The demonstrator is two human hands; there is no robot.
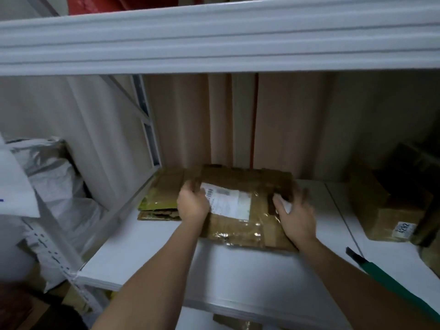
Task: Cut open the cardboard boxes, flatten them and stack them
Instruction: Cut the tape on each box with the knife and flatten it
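While hands [245, 207] flank it, flattened box [240, 225] between, on shelf [152, 248]

A white shelf [152, 253] carries a stack of flattened boxes [162, 198] at its back left; the top box [247, 225] lies partly on the stack. A brown box [385, 206] stands at the right edge, and a green cutter [390, 279] lies near the front right corner.

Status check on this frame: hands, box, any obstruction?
Left hand grips flattened box at its left edge; right hand rests on its right side. Box lies on white shelf, over flat cardboard. Green cutter lies right, untouched; nothing blocking.
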